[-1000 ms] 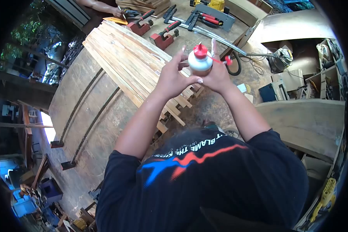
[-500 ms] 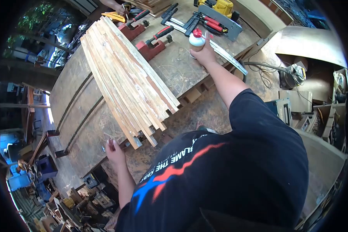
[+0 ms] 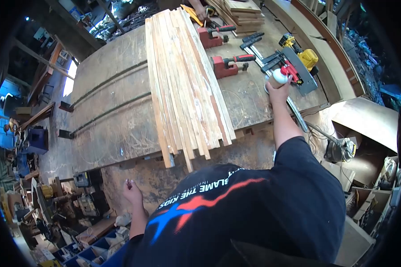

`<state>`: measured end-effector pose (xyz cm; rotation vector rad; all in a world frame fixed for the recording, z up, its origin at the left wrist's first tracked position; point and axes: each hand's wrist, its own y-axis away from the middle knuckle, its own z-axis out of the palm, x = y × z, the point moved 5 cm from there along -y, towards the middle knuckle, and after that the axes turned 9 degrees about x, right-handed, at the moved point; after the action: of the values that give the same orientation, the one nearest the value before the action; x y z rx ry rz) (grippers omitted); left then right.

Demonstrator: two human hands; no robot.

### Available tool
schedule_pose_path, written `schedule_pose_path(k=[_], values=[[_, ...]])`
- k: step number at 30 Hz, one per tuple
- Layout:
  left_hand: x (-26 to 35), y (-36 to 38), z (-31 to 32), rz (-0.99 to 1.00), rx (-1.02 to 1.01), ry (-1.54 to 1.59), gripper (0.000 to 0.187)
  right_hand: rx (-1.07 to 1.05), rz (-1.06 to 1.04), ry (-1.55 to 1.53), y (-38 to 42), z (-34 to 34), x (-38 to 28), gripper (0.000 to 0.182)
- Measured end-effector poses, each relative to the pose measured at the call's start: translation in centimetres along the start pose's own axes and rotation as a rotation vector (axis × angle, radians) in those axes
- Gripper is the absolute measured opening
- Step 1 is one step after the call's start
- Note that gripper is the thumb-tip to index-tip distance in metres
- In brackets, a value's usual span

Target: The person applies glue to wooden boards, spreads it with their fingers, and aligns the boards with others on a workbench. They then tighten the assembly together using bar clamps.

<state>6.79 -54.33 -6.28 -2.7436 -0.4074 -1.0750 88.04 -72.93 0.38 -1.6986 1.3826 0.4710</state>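
My right hand [image 3: 279,91] is wrapped round a white glue bottle [image 3: 278,77] with a red cap, at the right of the wooden worktable [image 3: 116,129]. Long pale wood strips [image 3: 185,84] lie side by side across the table, their near ends sticking out past its front edge. My left hand [image 3: 132,191] hangs in front of the table, below that edge, with its fingers curled; whether anything is in them is too small to tell. Two red clamps [image 3: 225,67] lie beside the strips, to the left of the bottle.
Bar clamps [image 3: 272,60] and a yellow cordless saw [image 3: 307,58] lie beyond the bottle. Stacked boards [image 3: 245,15] stand at the back, near another person's hand [image 3: 201,13]. Two dark metal bars [image 3: 111,80] cross the table's left part. Tools and bins crowd the lower left.
The view has turned, so the table and strips appear further right. My left hand has moved away from the table's edge. The bottle remains in my right hand.
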Motion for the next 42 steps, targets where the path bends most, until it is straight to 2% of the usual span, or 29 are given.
schedule_pose_path(k=[1, 3, 6, 7, 8, 9, 10, 12, 13, 16, 18, 19, 20, 21, 22, 25, 28, 29, 32, 33, 36, 37, 42], values=[[0.8, -1.3, 0.6, -0.023, -0.027, -0.007, 0.039, -0.015, 0.051, 0.005, 0.4, -0.2, -0.1, 0.133], [2.5, -5.1, 3.0, 0.153, -0.044, 0.109, 0.038, -0.05, 0.161, 0.031, 1.6, -1.1, -0.8, 0.135], [6.7, -11.4, 6.8, 0.382, -0.113, 0.126, 0.04, 0.256, 0.054, 0.216, 3.5, -2.2, -0.8, 0.133], [9.3, -13.4, 7.8, 0.45, -0.103, 0.084, 0.042, 0.224, -0.009, 0.149, 4.7, -2.9, -2.5, 0.127], [12.1, -15.3, 8.9, 0.519, -0.091, 0.047, 0.043, 0.303, -0.143, 0.155, 6.4, -3.6, -5.1, 0.113], [14.2, -17.7, 10.0, 0.656, -0.052, -0.097, 0.046, 0.134, -0.146, -0.061, 8.0, -4.7, -10.0, 0.095], [16.3, -20.1, 11.3, 0.799, -0.01, -0.235, 0.049, 0.016, -0.227, 0.038, 8.8, -2.8, -9.8, 0.089], [21.3, -22.4, 12.4, 1.063, 0.075, -0.188, 0.054, -0.301, -0.364, 0.187, 8.2, 2.0, -9.8, 0.081], [21.9, -24.1, 13.7, 1.062, 0.012, -0.272, 0.054, -0.5, -0.422, 0.23, 7.7, 4.5, -10.2, 0.079], [23.6, -26.8, 16.8, 1.032, -0.166, -0.495, 0.053, -0.499, -0.645, 0.398, 4.6, 10.7, -9.5, 0.078], [25.3, -27.4, 17.7, 0.983, -0.297, -0.604, 0.052, -0.511, -0.628, 0.56, 2.7, 10.2, -12.4, 0.079], [25.9, -27.1, 17.9, 0.966, -0.341, -0.574, 0.05, -0.53, -0.614, 0.637, 2.9, 10.4, -13.1, 0.08], [26.6, -26.3, 18.6, 0.953, -0.389, -0.545, 0.048, -0.484, -0.704, 0.586, 3.0, 10.9, -12.4, 0.081], [27.0, -25.5, 19.1, 0.942, -0.441, -0.509, 0.046, -0.493, -0.708, 0.579, 3.5, 11.0, -11.9, 0.082], [27.6, -25.0, 19.3, 0.921, -0.426, -0.515, 0.044, -0.493, -0.719, 0.577, 3.2, 11.0, -11.7, 0.083], [27.5, -24.2, 19.2, 0.856, -0.417, -0.552, 0.039, -0.336, -0.928, 0.539, 4.1, 11.7, -11.3, 0.087], [27.7, -23.3, 18.3, 0.841, -0.413, -0.555, 0.038, -0.573, -0.872, 0.543, 4.3, 12.6, -13.7, 0.093], [26.9, -22.7, 17.8, 0.862, -0.392, -0.531, 0.038, -0.479, -0.964, 0.458, 3.8, 13.4, -14.1, 0.087], [26.1, -21.3, 17.1, 0.902, -0.349, -0.539, 0.039, -0.75, -0.756, 0.4, 1.7, 15.3, -14.7, 0.077], [25.9, -21.2, 16.9, 0.885, -0.339, -0.54, 0.039, -0.88, -0.693, 0.538, 2.0, 15.1, -15.5, 0.069], [26.0, -20.6, 16.7, 0.823, -0.343, -0.552, 0.041, -0.792, -0.848, 0.635, 2.9, 14.5, -16.6, 0.07], [26.0, -20.4, 16.5, 0.793, -0.357, -0.561, 0.041, -0.844, -0.838, 0.686, 2.7, 15.3, -16.5, 0.07], [26.2, -20.2, 16.2, 0.726, -0.389, -0.589, 0.044, -0.817, -0.823, 0.682, 2.8, 15.3, -16.0, 0.065]])
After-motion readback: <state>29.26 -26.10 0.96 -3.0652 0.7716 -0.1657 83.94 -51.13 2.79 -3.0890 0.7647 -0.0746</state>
